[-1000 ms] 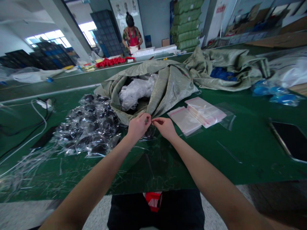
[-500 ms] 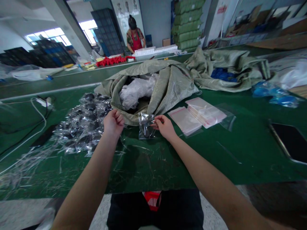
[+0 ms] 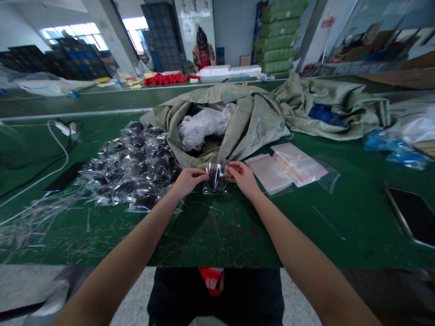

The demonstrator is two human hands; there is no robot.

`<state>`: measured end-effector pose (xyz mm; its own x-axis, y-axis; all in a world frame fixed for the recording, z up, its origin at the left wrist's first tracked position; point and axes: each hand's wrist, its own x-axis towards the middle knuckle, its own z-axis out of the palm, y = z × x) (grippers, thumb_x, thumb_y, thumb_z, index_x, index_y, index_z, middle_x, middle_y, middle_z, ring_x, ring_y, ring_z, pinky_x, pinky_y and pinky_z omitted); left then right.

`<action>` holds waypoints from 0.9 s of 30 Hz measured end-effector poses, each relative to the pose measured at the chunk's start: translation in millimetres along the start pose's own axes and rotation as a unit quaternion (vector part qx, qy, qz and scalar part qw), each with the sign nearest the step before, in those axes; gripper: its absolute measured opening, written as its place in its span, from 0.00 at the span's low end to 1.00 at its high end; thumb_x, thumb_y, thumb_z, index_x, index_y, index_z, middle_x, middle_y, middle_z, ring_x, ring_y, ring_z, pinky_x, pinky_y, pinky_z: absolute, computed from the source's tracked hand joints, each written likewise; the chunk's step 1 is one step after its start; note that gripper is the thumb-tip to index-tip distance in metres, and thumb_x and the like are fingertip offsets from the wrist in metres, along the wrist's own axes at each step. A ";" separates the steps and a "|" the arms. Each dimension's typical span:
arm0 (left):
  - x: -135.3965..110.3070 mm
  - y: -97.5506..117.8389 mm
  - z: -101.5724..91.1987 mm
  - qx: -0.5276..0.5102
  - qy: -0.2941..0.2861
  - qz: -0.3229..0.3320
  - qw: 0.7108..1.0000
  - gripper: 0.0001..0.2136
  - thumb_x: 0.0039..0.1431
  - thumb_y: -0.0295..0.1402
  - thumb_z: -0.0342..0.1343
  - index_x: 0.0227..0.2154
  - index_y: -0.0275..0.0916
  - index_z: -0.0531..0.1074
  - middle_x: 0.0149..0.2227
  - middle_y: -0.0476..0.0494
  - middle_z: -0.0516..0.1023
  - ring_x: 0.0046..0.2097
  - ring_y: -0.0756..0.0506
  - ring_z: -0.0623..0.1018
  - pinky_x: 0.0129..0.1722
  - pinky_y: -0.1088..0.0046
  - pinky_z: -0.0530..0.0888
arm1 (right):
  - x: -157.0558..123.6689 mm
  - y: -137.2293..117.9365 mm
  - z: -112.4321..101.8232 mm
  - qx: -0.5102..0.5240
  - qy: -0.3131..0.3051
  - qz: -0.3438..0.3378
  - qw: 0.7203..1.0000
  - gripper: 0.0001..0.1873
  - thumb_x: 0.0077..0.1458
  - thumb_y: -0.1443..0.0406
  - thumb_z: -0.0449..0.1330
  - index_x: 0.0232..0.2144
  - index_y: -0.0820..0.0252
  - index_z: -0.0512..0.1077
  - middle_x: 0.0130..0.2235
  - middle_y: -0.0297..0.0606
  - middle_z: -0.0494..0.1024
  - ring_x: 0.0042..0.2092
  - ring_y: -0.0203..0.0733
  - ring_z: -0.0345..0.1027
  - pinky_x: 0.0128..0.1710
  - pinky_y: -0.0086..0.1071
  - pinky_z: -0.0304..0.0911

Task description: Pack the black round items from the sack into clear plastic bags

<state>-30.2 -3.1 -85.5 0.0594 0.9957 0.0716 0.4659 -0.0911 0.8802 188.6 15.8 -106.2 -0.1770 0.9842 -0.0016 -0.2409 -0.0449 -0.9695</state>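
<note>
A small clear plastic bag with a dark item inside is held upright just above the green table. My left hand pinches its left edge between thumb and fingers. On the other side, my right hand grips the bag's upper right edge. What the dark item is, I cannot make out through the shiny film. To the left lies a heap of bagged dark items. Stacks of flat clear bags lie right of my right hand.
Behind my hands a grey-green woven sack gapes open with crumpled clear plastic inside. Another sack holds blue things. A phone lies at the right, a white cable at the left. A person stands across the tables.
My left hand has moved right from beside the heap and now pinches the bag's left edge. My right hand still holds the bag. The whole view has shifted slightly.
</note>
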 end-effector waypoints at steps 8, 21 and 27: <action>-6.4 -10.2 -4.9 -0.032 0.003 -0.018 0.999 0.13 0.48 0.42 0.64 0.31 0.38 0.81 0.33 0.44 0.83 0.36 0.45 0.79 0.40 0.70 0.73 | 1.3 6.1 -7.9 -0.167 -0.036 -0.005 0.985 0.12 0.43 0.67 0.68 0.34 0.63 0.76 0.33 0.39 0.81 0.31 0.37 0.74 0.35 0.32 0.72; -17.7 -10.1 -4.1 -0.017 0.063 -0.033 0.997 0.15 0.45 0.45 0.65 0.30 0.37 0.81 0.32 0.44 0.83 0.35 0.44 0.78 0.39 0.69 0.73 | 5.5 16.3 -12.3 -0.260 -0.045 -0.093 0.960 0.05 0.48 0.68 0.59 0.29 0.59 0.74 0.28 0.33 0.78 0.29 0.36 0.73 0.32 0.30 0.69; -21.7 0.2 -10.1 -0.079 0.078 -0.121 0.986 0.15 0.47 0.45 0.63 0.27 0.36 0.75 0.27 0.45 0.79 0.19 0.54 0.65 0.19 0.76 0.60 | 4.4 19.2 -11.1 -0.244 -0.052 -0.097 0.963 0.04 0.49 0.68 0.58 0.29 0.59 0.73 0.29 0.32 0.77 0.31 0.37 0.74 0.35 0.31 0.70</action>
<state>-40.3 -24.6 -82.1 -0.1797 0.9796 -0.0896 0.3052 0.1421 0.9416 193.8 21.2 -127.5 -0.2756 0.9420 0.1917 0.1943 0.2499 -0.9486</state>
